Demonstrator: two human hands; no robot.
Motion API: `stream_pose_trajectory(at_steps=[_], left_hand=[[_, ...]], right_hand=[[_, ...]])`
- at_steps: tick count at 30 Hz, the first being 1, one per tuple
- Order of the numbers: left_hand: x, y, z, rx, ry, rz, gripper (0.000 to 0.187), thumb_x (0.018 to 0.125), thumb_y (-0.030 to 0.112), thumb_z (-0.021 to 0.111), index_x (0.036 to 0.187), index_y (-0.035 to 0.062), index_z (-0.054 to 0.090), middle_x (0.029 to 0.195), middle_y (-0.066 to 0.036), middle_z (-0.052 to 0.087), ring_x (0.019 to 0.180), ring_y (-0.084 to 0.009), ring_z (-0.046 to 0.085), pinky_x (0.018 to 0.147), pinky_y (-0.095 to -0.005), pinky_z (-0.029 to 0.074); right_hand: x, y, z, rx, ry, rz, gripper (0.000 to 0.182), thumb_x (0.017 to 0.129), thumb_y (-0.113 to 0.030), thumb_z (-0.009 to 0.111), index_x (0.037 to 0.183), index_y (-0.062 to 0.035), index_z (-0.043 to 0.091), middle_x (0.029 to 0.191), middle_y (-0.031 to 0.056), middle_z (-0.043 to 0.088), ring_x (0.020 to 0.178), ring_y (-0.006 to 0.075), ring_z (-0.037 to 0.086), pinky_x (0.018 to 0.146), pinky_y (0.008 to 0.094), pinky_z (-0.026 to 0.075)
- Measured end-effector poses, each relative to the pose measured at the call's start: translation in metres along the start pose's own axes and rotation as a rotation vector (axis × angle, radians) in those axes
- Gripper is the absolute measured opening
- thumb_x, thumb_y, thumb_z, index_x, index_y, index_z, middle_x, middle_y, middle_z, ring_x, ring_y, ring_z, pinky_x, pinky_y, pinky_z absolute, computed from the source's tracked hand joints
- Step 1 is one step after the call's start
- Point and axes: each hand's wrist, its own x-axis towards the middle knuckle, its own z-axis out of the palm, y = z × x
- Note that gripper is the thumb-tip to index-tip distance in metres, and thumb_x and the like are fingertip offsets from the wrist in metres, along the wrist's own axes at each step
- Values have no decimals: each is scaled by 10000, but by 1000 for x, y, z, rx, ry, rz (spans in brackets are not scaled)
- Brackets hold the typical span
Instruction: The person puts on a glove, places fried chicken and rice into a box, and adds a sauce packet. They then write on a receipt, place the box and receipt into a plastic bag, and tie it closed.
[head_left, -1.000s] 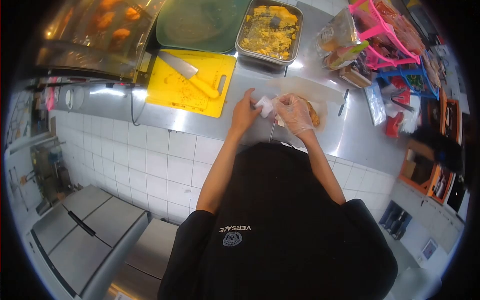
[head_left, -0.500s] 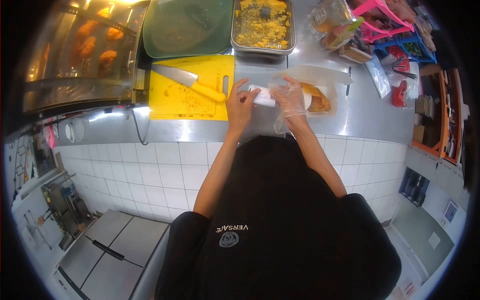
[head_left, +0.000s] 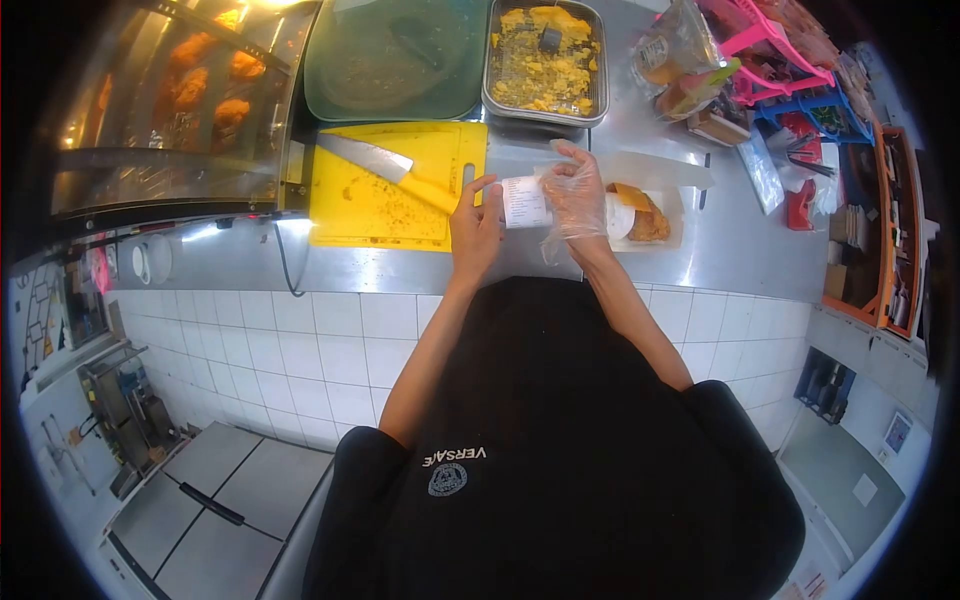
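At the far left a glass warming cabinet (head_left: 170, 110) is glowing over pieces of fried chicken. Beside it on the steel desk (head_left: 400, 262) a yellow cutting board (head_left: 385, 195) is lying with a cleaver (head_left: 375, 160) resting across it, blade toward the cabinet. Behind the board a green tray (head_left: 395, 60) is sitting, and next to that a metal pan (head_left: 547, 58) is holding yellow crumbs.

My left hand (head_left: 476, 225), bare, is pinching the left edge of a small printed receipt (head_left: 524, 200) between thumb and fingers, just past the board's right end. The receipt is being held flat above the desk, between my two hands. My right hand (head_left: 575, 195), wearing a loose clear plastic glove, is gripping the receipt's right edge, with one finger sticking up.

Just right of that hand a fried sandwich (head_left: 638, 212) is lying on white wrapping paper (head_left: 672, 178) on the desk, touching the glove's far side. Further right, bagged goods (head_left: 672, 60) are leaning near pink and blue racks (head_left: 775, 65), and a red item (head_left: 800, 205) is sitting near the desk's right end.
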Motion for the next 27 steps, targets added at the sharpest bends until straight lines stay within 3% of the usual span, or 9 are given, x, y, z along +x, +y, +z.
stream_pose_trajectory(at_steps=[6,18,27], left_hand=[[4,-3,-6,0,-27,-19,386,1014,383,518,1186,49,605,659,-50,623,517,-69,518,474,-210,407],[3,-3,-6,-2,-49,-10,369,1029,370,487,1162,52,618,652,-44,625,511,-67,506,483,-207,408],[1,-6,-4,-18,-45,4,370,1030,374,481,1153,54,621,663,-50,637,506,-69,501,478,-207,411]], right_hand=[[11,17,-2,94,9,-68,463,810,95,625,1230,-60,507,952,0,516,825,69,522,742,207,478],[10,17,-3,141,-13,-150,423,818,90,618,1201,-59,520,945,-10,511,843,72,509,790,217,459],[8,9,-3,65,25,-145,433,781,107,596,1179,-59,568,921,-19,490,805,58,480,759,201,450]])
